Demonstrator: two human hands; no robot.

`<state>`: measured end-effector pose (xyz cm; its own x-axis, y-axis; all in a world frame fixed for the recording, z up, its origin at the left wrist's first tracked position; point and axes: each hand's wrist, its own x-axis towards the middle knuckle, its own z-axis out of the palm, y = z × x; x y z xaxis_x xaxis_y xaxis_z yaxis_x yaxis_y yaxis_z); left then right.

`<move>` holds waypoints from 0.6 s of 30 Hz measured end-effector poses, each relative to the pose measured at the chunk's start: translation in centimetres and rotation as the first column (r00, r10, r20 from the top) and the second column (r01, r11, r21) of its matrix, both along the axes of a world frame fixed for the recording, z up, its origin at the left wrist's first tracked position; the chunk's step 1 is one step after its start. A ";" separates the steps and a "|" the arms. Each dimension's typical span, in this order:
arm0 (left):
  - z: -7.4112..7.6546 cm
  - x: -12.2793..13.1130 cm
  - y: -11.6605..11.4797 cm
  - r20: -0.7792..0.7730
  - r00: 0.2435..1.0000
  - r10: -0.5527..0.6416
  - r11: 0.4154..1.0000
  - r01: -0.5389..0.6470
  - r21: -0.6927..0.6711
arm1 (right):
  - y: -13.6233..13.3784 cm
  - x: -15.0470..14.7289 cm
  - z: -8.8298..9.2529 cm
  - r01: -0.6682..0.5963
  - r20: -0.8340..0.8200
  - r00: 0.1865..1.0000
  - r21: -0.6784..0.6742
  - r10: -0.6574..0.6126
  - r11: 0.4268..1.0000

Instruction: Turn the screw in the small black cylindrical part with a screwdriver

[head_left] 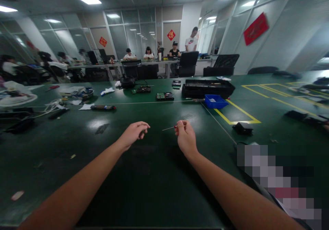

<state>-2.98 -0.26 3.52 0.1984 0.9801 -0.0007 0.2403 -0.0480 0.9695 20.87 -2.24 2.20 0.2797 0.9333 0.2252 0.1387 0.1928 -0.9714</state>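
Observation:
A thin screwdriver (168, 129) with a red part at its handle is gripped by my right hand (187, 139), its shaft pointing left over the green table (154, 195). My left hand (134, 134) hovers to the left of the screwdriver's tip, apart from it. Its fingers are loosely bent and I see nothing in them. Beyond both hands lies a hard drive with a green circuit board (165, 96). A second board-like part (141, 90) and a smaller drive-like part (176, 83) lie farther back.
A blue bin (216, 102) stands before a long black tray (208, 88). At the left are a cylindrical tool (103, 108) and white cables (52, 107). To the right sits a black block (243, 128) near yellow tape lines (244, 122). Several people sit at far tables; one stands.

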 end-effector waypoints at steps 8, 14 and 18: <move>0.8 -10.3 -0.3 0.426 0.738 0.523 0.852 -0.465 -0.240 | -0.1 0.0 -0.2 -0.031 0.044 0.999 0.007 0.031 1.000; 1.6 -19.0 -2.9 0.383 0.533 0.755 0.642 -0.721 -0.262 | -0.2 0.0 -0.3 -0.037 0.049 0.998 0.003 0.037 0.999; 2.2 -24.5 -5.3 0.300 0.424 0.855 0.492 -0.845 -0.209 | -0.3 0.0 -0.3 -0.043 0.070 0.997 -0.016 0.044 0.999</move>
<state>-27.52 -5.53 5.75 -0.7438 0.6523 -0.1456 -0.1734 0.0221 0.9846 20.85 -2.57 1.94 0.2229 0.9474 0.2296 0.1989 0.1863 -0.9621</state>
